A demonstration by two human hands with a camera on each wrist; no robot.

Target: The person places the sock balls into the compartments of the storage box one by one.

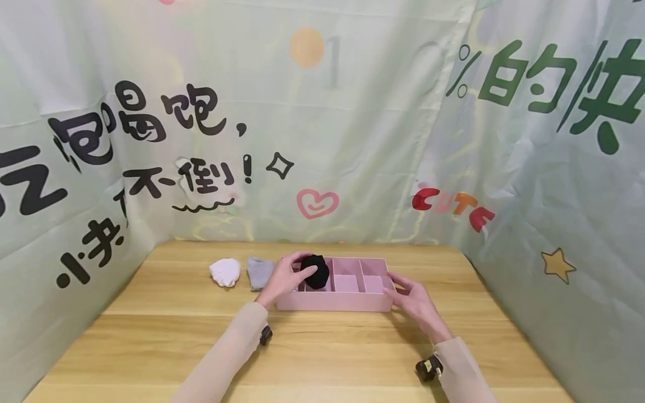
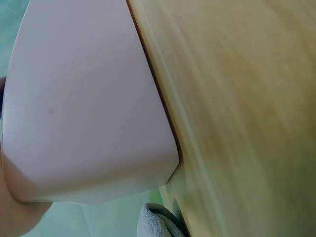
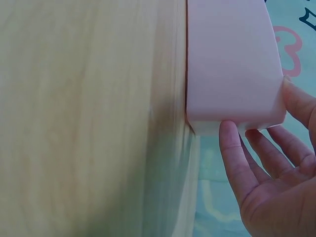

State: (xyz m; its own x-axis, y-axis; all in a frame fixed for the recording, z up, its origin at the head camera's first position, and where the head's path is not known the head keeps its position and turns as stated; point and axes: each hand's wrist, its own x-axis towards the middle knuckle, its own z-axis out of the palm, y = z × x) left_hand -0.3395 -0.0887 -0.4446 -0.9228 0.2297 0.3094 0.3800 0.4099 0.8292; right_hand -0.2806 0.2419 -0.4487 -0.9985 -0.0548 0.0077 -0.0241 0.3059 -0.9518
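Note:
My left hand [image 1: 286, 278] holds a black cloth bundle [image 1: 316, 272], like a rolled-up sock, over the left half of a pink divided box [image 1: 335, 302]. The thumb lies across the front of the bundle. Part of the box's left end is hidden behind that hand. My right hand [image 1: 414, 299] grips the box's right end; in the right wrist view its thumb is at the rim and its fingertips [image 3: 228, 129] touch the end wall. Pink floor shows in the two right-hand compartments. The box's long front wall [image 2: 89, 103] fills much of the left wrist view.
Left of the box lie a grey folded cloth [image 1: 258, 273], partly behind my left hand, and a white cloth bundle [image 1: 225, 272]. The wooden table [image 1: 322, 352] meets printed fabric curtains [image 1: 353, 140] at the back and both sides.

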